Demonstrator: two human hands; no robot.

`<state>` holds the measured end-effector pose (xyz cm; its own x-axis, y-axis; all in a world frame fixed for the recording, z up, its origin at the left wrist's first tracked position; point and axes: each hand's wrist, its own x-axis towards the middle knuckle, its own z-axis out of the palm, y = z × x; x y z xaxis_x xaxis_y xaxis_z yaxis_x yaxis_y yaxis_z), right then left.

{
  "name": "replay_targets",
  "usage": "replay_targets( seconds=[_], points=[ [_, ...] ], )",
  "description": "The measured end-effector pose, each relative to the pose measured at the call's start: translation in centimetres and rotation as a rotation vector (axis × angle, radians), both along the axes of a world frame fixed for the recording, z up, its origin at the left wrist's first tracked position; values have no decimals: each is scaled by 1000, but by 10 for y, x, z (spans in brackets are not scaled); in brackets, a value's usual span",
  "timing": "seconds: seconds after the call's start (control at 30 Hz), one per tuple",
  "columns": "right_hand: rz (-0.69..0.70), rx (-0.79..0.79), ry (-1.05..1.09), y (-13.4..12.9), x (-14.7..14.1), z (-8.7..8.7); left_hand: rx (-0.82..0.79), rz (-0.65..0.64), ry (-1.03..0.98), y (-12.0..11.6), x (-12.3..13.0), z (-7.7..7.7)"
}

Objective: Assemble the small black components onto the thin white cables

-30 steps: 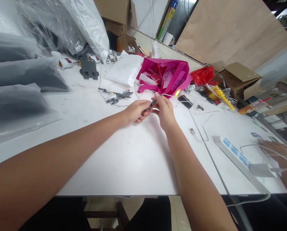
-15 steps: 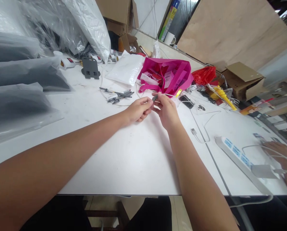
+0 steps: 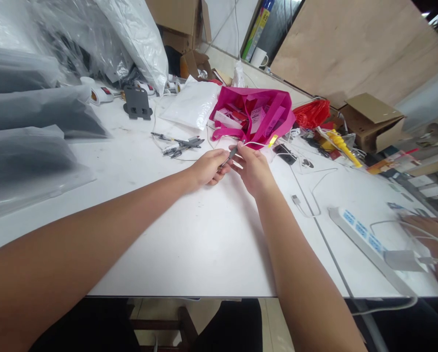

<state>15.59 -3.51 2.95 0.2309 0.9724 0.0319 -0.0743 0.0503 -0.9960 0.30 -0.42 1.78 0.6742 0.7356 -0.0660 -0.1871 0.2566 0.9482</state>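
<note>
Between my two hands a dark pen (image 3: 233,152) is held at a slant above the white table (image 3: 204,234). My left hand (image 3: 210,167) is closed around its lower part, thumb on top. At the upper end, the thumb and index finger of my right hand (image 3: 253,168) pinch it, while the other fingers are loosely curled beneath. Several black and clear pens (image 3: 182,145) lie in a loose heap to the left of my hands. Just behind the hands stands a pink bag (image 3: 283,110) filled with red and pink packets.
A dark phone stand (image 3: 137,103) and a white plastic package (image 3: 193,105) sit further back. Grey plastic-wrapped packs (image 3: 28,156) are at left. On the right are a power strip (image 3: 365,244), loose white cables and another person's hand (image 3: 426,232).
More of the pen now shows between my hands. My left thumb has shifted slightly back along it, and the right fingertips remain at its upper end.
</note>
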Motion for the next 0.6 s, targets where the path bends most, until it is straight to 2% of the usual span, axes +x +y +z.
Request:
replay_targets(
  seconds=[0.2,0.27,0.43,0.5,0.6],
  points=[
    [-185,36,-154,3,-3,-3,26,-41,-12,-1,-1,1],
    [-135,15,-115,1,-3,-1,20,-39,0,-1,-1,2],
    [87,-21,14,-5,2,6,-24,-4,13,1,1,2],
    [57,2,-47,-4,2,5,-29,-23,16,2,1,2],
    [-65,50,-128,-1,-1,1,-11,-71,11,2,0,1]
  ],
)
